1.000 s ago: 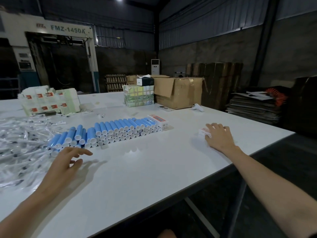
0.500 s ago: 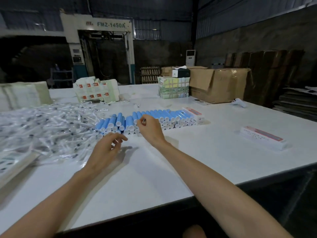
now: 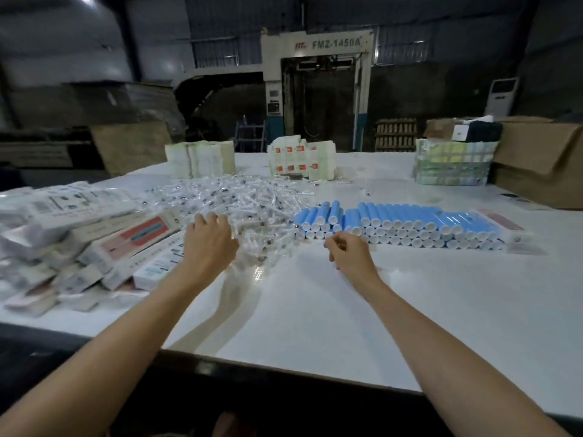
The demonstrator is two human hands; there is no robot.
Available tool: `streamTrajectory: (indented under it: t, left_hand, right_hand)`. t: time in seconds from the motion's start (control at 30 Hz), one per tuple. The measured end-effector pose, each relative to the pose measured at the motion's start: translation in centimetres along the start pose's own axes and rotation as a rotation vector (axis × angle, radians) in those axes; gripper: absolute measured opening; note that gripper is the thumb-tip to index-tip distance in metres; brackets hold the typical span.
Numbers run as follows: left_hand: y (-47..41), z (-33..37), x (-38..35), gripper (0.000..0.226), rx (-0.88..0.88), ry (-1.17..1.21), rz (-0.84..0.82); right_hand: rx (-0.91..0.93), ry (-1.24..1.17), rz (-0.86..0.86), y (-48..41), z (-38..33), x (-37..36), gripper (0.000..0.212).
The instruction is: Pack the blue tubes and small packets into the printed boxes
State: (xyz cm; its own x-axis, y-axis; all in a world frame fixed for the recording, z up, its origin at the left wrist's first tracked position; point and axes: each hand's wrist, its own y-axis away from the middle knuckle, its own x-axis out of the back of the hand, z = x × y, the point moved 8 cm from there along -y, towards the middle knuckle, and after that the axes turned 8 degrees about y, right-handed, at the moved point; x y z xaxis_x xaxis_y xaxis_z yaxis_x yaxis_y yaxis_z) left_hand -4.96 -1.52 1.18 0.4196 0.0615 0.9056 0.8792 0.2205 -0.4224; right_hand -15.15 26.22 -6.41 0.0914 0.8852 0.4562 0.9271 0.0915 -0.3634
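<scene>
Nearest me is the bare white tabletop [image 3: 315, 313], with both forearms stretched across it. The left hand [image 3: 209, 239] sits knuckles-up, its fingers bent down into the heap of small clear plastic packets [image 3: 249, 200]. The tips are buried, so I cannot tell whether 1 is pinched. The right hand [image 3: 348, 252] is curled just short of the white caps on the stacked blue cylindrical tubes [image 3: 403, 216], and I cannot tell whether it holds anything either.

I judge the step to be gathering 1 packet and 1 tube for a box. I'd pinch a single packet off the heap's near edge, not rake a bunch. Then I'd draw the front tube just past the right fingertips straight back, so the stack doesn't roll. The flat printed cardboard boxes with red panels [image 3: 138, 236] lie just left of the left fingers, a short carry.
</scene>
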Motion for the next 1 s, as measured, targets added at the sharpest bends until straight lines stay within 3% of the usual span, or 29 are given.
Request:
streamTrajectory:
  t: [0.1,0.2,0.43,0.63,0.83,1.0]
  left_hand:
    - [1.3,-5.3,0.0,0.077,0.145,-0.149,-0.033]
    - [2.2,-7.5,-0.3,0.092,0.156,-0.246,-0.017]
    - [2.3,-7.5,-0.2,0.066,0.11,-0.354,0.003]
    - [3.2,-6.8,2.0,0.049,0.07,0.006,0.044]
    - [3.2,-4.8,5.2,0.061,0.046,0.096,0.059]
    - [1.1,-2.0,4.0,0.069,-0.001,0.268,-0.043]
  right_hand:
    - [0.023,-0.013,-0.025,0.0,-0.3,-0.2,0.017]
    - [0.041,-0.015,-0.037,0.0,-0.5,-0.3,0.017]
    - [0.041,-0.036,-0.043,0.1,-0.3,-0.1,0.018]
    - [0.026,-0.034,-0.034,0.0,-0.1,0.0,0.019]
    - [0.026,-0.026,-0.044,0.0,-0.3,-0.1,0.02]
    - [0.034,-0.026,-0.058,0.3,-0.6,-0.2,0.02]
